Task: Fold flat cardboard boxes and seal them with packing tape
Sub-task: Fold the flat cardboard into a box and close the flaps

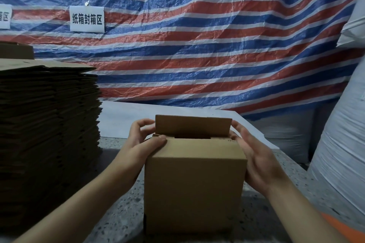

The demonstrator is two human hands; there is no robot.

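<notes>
Two hands work one small cardboard box (pixel 194 183), which stands upright on the speckled stone worktop (pixel 122 213) right in front of the person, close enough that both forearms reach it without stretching. Its near top flap (pixel 199 146) is already folded down flat. The left hand (pixel 144 142) pinches the box's upper left corner, thumb lying on that folded flap and fingers curled round the side, apparently to keep the flap from springing back up. The right hand (pixel 254 156) lies spread along the right wall, fingers nearly straight and reaching toward the far flap (pixel 193 127), which stands upright behind a dark gap; held so, the hand braces the box square and looks placed to tip that last flap down. No tape shows on the top seam, and no tape roll is in view, so sealing looks yet to come.

Left of the box, a tall stack of flat box blanks (pixel 47 124) sits within easy reach as supply. Beyond lies a white sheet (pixel 158 112) on the worktop, then a striped red, white and blue tarpaulin (pixel 217 45) carrying a white paper sign (pixel 87 18).
</notes>
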